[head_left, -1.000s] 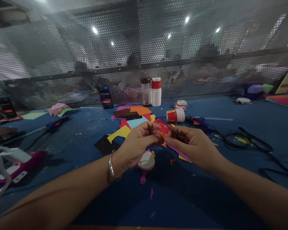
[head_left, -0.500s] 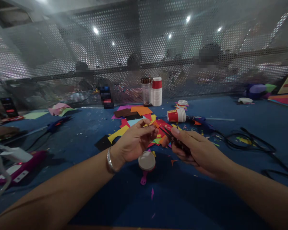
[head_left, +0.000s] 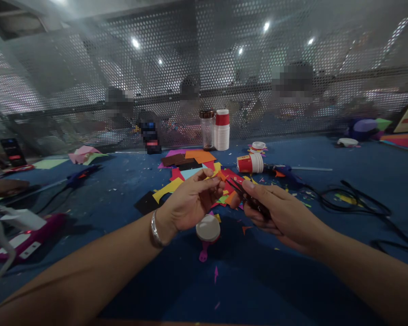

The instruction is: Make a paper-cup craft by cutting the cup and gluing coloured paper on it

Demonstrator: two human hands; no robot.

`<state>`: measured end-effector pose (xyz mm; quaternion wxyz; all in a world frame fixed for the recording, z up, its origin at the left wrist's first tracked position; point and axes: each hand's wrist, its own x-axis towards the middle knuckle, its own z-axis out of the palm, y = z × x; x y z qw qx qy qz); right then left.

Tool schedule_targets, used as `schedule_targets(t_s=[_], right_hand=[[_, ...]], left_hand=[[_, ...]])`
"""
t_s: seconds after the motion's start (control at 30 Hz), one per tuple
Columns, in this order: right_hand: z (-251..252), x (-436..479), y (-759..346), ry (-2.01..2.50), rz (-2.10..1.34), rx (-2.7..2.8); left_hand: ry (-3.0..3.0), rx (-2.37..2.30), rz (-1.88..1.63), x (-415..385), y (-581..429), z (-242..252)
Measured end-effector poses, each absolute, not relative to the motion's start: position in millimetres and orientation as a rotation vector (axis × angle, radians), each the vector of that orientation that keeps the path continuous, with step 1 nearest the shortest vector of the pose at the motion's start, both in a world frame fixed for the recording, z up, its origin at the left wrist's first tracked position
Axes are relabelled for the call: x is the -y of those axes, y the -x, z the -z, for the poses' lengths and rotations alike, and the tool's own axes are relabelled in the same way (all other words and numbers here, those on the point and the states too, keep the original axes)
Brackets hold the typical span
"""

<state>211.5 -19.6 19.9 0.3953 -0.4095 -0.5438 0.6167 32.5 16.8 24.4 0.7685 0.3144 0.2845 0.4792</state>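
Observation:
My left hand [head_left: 197,199] pinches a small piece of orange paper [head_left: 221,175] between thumb and fingertips. Facing it, my right hand [head_left: 275,208] is closed round a pair of dark scissors [head_left: 253,201], whose blades point at the orange piece. Whether the blades touch it I cannot tell. Below the hands stands a paper cup [head_left: 208,228], white end up, with a purple paper shape [head_left: 203,254] sticking out at its near side. Under and behind my hands lies a pile of coloured paper [head_left: 193,173], with sheets and scraps in several colours.
A red-and-white cup [head_left: 250,163] lies on its side beside a blue glue gun [head_left: 285,173] with a looping black cord. Farther back stand a clear bottle [head_left: 207,131] and stacked cups [head_left: 222,131]. At left are another glue gun [head_left: 81,175], a power strip [head_left: 30,244] and another person's hand [head_left: 7,187].
Almost nothing differs. My hands, the scissors and the orange piece stay nearly where they were. The other person's hand at the far left has shifted slightly.

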Motion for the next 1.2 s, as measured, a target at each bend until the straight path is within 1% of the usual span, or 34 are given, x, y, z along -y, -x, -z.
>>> schedule_targets(t_s=[0.43, 0.77, 1.03, 1.2], right_hand=[[-17, 23, -209, 0.995, -1.63, 1.274], [-18, 24, -206, 1.074, -1.587, 1.281], [-20, 26, -205, 1.095, -1.564, 1.333], [-18, 26, -205, 1.096, -1.536, 1.357]], left_hand=[[-1.089, -0.475, -1.215, -6, -38, -13], [-1.138, -0.401, -1.259, -2, -41, -15], [-1.161, -0.425, -1.286, -1, -40, -14], [-1.273, -0.46, -1.323, -3, -39, -13]])
